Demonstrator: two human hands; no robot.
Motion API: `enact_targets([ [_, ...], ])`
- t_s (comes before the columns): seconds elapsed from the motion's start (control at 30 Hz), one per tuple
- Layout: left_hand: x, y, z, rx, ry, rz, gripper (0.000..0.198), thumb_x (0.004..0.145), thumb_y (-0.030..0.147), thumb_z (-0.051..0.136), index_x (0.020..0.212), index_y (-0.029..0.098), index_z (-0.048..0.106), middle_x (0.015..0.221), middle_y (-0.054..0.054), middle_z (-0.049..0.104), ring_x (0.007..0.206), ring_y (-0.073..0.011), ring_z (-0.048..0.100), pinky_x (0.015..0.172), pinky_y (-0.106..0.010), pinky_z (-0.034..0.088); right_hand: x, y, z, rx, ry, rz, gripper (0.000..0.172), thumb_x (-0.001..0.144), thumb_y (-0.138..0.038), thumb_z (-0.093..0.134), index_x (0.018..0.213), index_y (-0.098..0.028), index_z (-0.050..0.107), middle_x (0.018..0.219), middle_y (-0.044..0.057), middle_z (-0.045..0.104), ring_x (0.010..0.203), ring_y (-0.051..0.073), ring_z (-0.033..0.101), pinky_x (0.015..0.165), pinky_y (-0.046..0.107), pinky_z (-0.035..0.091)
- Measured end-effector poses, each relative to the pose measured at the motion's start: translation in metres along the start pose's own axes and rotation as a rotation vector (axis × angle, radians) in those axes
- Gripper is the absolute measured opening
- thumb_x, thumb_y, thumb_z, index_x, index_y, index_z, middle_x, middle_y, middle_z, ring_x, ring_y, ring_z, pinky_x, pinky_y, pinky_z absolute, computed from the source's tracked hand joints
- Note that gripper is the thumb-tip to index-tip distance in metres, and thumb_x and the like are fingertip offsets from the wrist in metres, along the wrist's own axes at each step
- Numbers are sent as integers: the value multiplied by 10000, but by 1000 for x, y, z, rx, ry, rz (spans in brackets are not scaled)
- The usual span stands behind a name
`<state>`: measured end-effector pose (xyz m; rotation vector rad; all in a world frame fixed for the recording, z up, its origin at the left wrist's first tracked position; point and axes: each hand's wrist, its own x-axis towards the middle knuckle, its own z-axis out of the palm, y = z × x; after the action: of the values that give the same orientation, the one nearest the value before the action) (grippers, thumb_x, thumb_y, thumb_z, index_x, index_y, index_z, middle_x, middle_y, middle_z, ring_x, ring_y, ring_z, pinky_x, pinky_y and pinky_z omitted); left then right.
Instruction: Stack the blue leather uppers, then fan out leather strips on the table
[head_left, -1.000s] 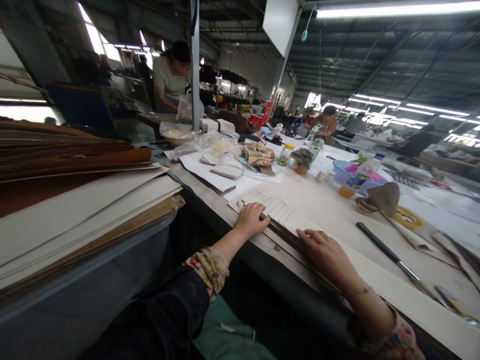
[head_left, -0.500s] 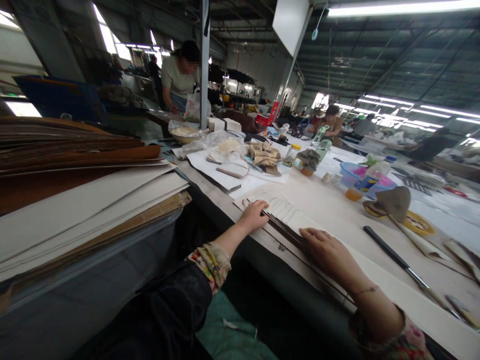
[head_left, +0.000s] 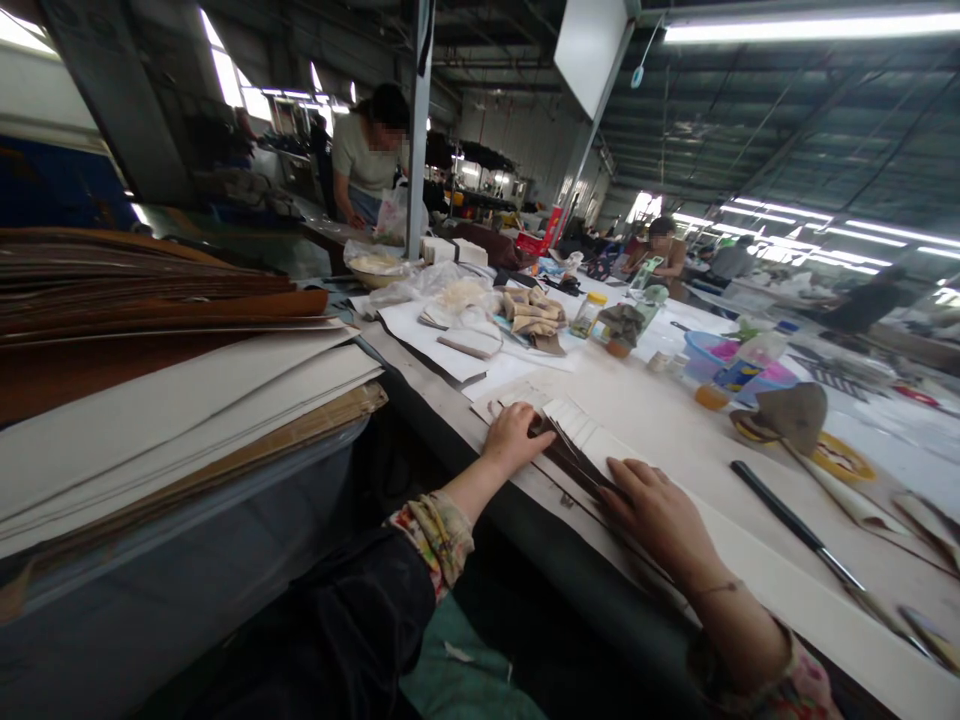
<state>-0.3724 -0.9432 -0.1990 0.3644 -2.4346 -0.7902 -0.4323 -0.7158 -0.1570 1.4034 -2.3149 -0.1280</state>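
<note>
Several long overlapping strips (head_left: 600, 440), pale on top with dark brown edges, look like leather and lie along the table's near edge. My left hand (head_left: 517, 440) is closed round their far end, thumb and fingers pinching the edges, with that end raised a little and the layers fanned apart. Farther along the same strips, my right hand (head_left: 660, 515) grips their near side, fingers on the pale top; its thumb is hidden. Beneath lies a pale sheet covering the table (head_left: 675, 420).
Brown and white sheets (head_left: 172, 410) are piled on a grey bin at the left. A black-handled tool (head_left: 780, 505), a yellow dish (head_left: 844, 458) and a blue basin (head_left: 701, 350) are on the right. Beyond the table's far left, a person (head_left: 367, 150) works.
My left hand has lifted the far end of the strips slightly, and dark gaps between the layers have widened. My right hand stays on the strips. The view has shifted a little.
</note>
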Motion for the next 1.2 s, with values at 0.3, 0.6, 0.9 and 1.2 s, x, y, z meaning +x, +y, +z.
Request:
enact_targets([
  [0.3,-6,11,0,151,14,2,396,795,562,449,909,215,601,1047,-35,527,1015,-224,457,856,-375,381,9,-19,-1,-127,-4,145,336,891,-426,394,1069,-166,510,925,77,560,822,222,513,684,315,403],
  [0.6,-5,15,3,178,45,-29,452,790,602,418,904,192,569,991,-53,529,999,-237,457,844,-400,380,22,-31,-4,-204,-10,213,225,882,-335,394,859,-159,531,790,71,541,772,226,507,621,301,372],
  [0.9,-6,12,-1,185,1,-14,309,734,392,527,969,199,579,1080,-41,542,1039,-237,451,873,-382,388,7,-15,-3,-123,-11,10,403,798,-128,455,1199,-155,444,1019,83,570,833,204,517,689,300,437],
  [1.2,2,2,-4,47,-85,-16,389,722,272,503,1086,139,539,1152,-67,531,1107,-217,443,981,-349,337,-2,-8,-7,-74,-80,-11,426,777,-120,507,1200,-152,479,1043,83,560,864,218,516,731,332,476],
])
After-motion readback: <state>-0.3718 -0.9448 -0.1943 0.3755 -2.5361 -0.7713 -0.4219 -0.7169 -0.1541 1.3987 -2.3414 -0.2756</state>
